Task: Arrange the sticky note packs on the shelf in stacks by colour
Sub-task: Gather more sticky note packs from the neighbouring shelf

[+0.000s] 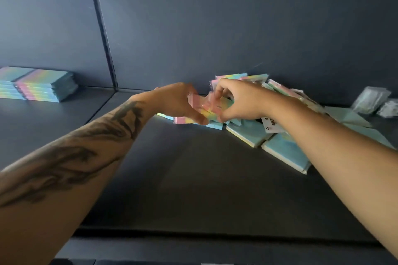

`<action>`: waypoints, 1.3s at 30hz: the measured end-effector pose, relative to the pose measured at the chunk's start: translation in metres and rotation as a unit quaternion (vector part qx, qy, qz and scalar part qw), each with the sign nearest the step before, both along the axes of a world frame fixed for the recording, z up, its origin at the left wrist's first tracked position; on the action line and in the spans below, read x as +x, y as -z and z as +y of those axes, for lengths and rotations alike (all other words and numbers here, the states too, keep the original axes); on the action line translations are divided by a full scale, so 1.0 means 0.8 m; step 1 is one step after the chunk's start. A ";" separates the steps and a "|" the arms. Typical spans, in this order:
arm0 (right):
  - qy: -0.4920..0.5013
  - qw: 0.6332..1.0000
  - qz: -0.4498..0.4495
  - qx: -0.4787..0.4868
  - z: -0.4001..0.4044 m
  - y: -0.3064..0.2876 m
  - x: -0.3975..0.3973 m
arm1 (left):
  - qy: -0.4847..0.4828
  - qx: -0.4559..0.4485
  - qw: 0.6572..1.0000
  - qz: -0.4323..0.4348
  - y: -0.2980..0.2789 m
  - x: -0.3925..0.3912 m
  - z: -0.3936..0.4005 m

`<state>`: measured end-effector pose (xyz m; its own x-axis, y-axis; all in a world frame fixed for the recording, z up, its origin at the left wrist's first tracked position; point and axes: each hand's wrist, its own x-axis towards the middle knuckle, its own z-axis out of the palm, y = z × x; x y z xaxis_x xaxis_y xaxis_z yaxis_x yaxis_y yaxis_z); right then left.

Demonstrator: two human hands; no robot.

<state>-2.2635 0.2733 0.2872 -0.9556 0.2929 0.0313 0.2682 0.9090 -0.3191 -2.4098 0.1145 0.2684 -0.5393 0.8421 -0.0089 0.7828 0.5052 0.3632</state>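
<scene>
A jumbled pile of sticky note packs [280, 146], pastel rainbow and light blue, lies against the back wall of the dark shelf [193, 168]. My left hand [176, 101] grips a rainbow pack [202, 105] from its left side. My right hand [239, 97] pinches the same pack from above with curled fingers. A neat stack of rainbow packs [41, 88] stands in the bay to the left.
A vertical divider [103, 34] separates the left bay from this one. Clear wrapped packets [372, 99] lie at the far right. A white label card [271, 126] pokes out under my right wrist.
</scene>
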 end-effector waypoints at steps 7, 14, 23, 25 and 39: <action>-0.070 0.994 0.074 -0.031 -0.025 -0.010 0.032 | -0.118 0.035 0.989 0.077 -0.016 0.056 -0.066; -0.213 0.972 0.089 -0.030 -0.094 0.008 0.076 | -0.224 0.064 0.971 0.058 -0.003 0.177 -0.174; -0.336 0.939 0.063 -0.027 -0.236 0.022 0.109 | -0.332 0.062 0.938 0.073 0.020 0.298 -0.360; -0.361 0.930 0.067 -0.025 -0.280 0.024 0.110 | -0.354 0.072 0.929 0.082 0.026 0.307 -0.409; -0.439 0.897 0.033 -0.036 -0.640 0.072 0.038 | -0.467 0.113 0.877 0.030 0.084 0.287 -0.794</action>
